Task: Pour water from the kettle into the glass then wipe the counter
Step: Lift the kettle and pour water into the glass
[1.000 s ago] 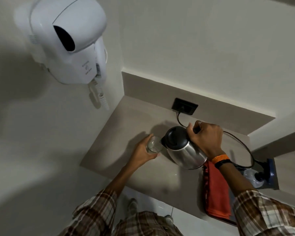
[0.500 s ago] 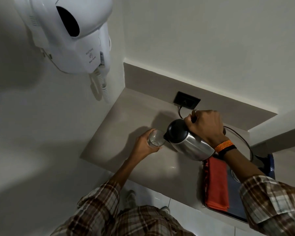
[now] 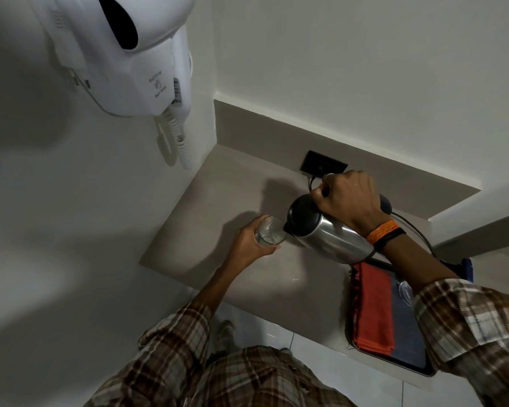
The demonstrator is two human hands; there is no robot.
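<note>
A steel kettle (image 3: 329,237) with a black lid is tipped far to the left, its spout right over the rim of a clear glass (image 3: 270,230). My right hand (image 3: 350,201) grips the kettle's handle from above. My left hand (image 3: 249,245) wraps around the glass and holds it just above the beige counter (image 3: 227,189). A little water shows in the bottom of the glass. An orange cloth (image 3: 373,306) lies folded on a dark tray (image 3: 406,336) at the right.
A white wall-mounted hair dryer (image 3: 124,48) with a coiled cord hangs at the upper left. A black socket (image 3: 321,165) sits in the backsplash, and a black cable (image 3: 417,230) runs right toward a blue base (image 3: 467,268). A second glass (image 3: 404,290) stands on the tray.
My right hand has lifted and tipped the kettle further over, from near upright to almost lying on its side. The glass stayed under the spout in my left hand.
</note>
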